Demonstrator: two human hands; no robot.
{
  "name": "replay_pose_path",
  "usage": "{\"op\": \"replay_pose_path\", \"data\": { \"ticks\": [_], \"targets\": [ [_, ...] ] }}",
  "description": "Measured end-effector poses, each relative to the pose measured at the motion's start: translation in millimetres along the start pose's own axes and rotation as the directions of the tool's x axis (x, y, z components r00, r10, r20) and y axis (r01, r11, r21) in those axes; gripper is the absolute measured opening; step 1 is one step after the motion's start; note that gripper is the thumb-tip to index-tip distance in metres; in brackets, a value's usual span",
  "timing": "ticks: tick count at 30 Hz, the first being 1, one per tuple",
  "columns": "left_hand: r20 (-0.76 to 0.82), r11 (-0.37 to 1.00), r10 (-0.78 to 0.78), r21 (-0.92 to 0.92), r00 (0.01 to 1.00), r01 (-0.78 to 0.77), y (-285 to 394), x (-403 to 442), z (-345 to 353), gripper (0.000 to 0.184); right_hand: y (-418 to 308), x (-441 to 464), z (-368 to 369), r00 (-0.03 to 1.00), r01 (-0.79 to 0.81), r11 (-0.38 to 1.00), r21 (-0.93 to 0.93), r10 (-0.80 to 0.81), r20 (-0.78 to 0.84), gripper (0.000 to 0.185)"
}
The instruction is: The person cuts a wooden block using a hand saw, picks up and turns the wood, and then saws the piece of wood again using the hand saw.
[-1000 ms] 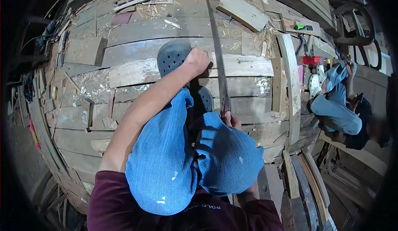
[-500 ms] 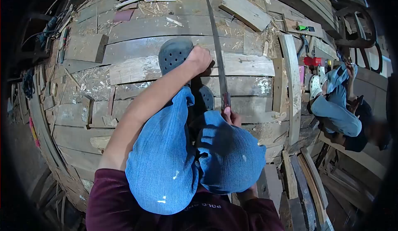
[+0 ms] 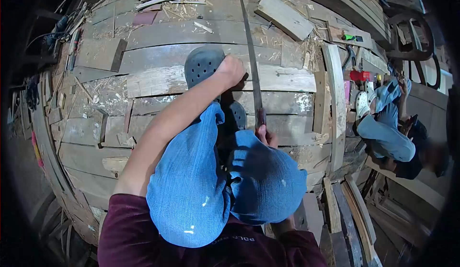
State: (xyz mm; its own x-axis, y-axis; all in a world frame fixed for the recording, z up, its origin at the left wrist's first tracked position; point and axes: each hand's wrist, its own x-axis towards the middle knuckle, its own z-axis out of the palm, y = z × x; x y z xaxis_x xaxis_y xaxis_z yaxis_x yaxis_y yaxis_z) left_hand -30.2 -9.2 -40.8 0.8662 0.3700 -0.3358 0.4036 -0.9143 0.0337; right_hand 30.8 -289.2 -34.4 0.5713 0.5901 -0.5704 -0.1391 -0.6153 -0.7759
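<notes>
- brown handle (image 3: 260, 117): i see right hand (image 3: 269, 137) clamped round it
- left arm (image 3: 179, 116) outstretched, left hand (image 3: 231, 69) fisted by clog (image 3: 201, 66); can't tell if holding anything

A: How is the light?
B: Cool and patchy, falling brightest on bright blue denim trousers (image 3: 189, 204) and weathered grey wooden planks (image 3: 160, 34), while a long, thin, dark metal blade (image 3: 252, 58) shows little shine.
A: Shadows?
B: A soft dark patch crosses the right knee (image 3: 268, 185); the far left sinks into gloom.
A: Sharpness?
B: Clear mid-frame. Wide-angle distortion bows the planks, black corners close in, and the head (image 3: 435, 157) of a dark-shirted seated person (image 3: 416, 145) blurs.
</notes>
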Motion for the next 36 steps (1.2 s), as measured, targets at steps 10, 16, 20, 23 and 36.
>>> {"op": "replay_pose_path", "data": {
  "ticks": [10,16,20,23,36],
  "targets": [
    [-0.016,1.0,-0.002,0.006,1.0,0.002,-0.2,0.1,1.3,0.018,-7.2,8.8,0.0,1.0,-0.011,1.0,-0.005,0.011,0.016,0.051],
    [-0.039,0.999,-0.013,0.029,0.999,0.014,1.1,-1.8,2.2,0.019,-12.1,-14.1,20.0,0.966,0.053,0.999,0.001,-0.051,-0.255,0.05],
    [-0.016,1.0,-0.018,0.013,1.0,0.019,-1.2,4.0,2.8,0.02,-13.5,-4.8,14.0,0.984,-0.012,1.0,0.011,0.014,-0.176,0.05],
    [0.008,1.0,-0.01,0.002,1.0,0.01,0.3,0.8,0.2,0.019,-11.7,4.6,9.0,0.994,-0.009,1.0,0.017,0.011,-0.113,0.05],
    [0.057,1.0,-0.024,0.01,0.998,0.023,4.3,-1.4,-5.2,0.021,-5.3,-14.7,15.1,0.975,-0.079,0.995,-0.059,0.065,-0.211,0.049]
  ]
}}
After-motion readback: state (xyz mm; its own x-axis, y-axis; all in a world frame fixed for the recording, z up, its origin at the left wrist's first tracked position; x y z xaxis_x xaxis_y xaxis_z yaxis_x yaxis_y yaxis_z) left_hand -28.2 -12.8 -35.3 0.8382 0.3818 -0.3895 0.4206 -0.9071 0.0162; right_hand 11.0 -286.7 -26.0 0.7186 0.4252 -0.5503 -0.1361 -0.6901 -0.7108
